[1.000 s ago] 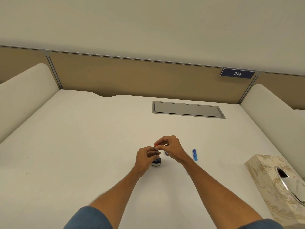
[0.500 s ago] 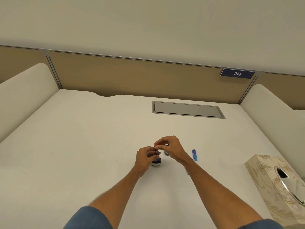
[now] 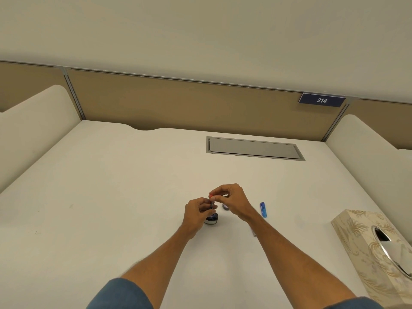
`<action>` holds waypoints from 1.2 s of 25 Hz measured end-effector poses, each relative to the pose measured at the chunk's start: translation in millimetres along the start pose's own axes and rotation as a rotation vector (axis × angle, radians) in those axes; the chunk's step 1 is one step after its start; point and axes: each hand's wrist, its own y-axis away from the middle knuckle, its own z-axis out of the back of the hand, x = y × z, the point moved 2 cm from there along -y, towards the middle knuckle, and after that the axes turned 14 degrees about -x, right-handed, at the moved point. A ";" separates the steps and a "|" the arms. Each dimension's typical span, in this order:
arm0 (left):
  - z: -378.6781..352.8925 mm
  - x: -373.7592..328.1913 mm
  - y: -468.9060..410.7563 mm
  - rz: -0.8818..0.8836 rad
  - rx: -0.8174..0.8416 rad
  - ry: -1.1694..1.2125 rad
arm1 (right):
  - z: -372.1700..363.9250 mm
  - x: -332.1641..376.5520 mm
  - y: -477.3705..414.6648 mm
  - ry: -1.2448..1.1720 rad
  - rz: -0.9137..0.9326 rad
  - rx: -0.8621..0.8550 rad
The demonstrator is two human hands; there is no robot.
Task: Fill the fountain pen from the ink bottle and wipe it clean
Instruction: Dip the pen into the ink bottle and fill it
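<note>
- The pen [image 3: 211, 205] is light, thin and stiff. Its nib is fragile and ink makes it slippery, so it is best held by the body, above the nib.
- The bottle [image 3: 211, 220] is small, probably glass, and easy to tip, so steady it low.
- The pen looks dark and slim with a red top. It stands upright at the bottle's mouth, mid-surface [image 3: 111, 197].
- The left hand [image 3: 195, 214] curls its fingers round the pen's lower part. The right hand [image 3: 233, 200] pinches the red top, perhaps working the filler; it is too small to tell.
- A tissue box [image 3: 374, 253] sits to the right.
</note>
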 end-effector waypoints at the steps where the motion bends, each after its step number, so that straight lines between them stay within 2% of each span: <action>1: 0.3 0.2 0.1 -0.001 0.002 0.000 | -0.3 0.0 -0.3 0.005 0.003 -0.002; 30: -0.1 0.5 -0.5 -0.013 0.004 -0.031 | -1.1 0.6 0.6 0.008 0.012 0.015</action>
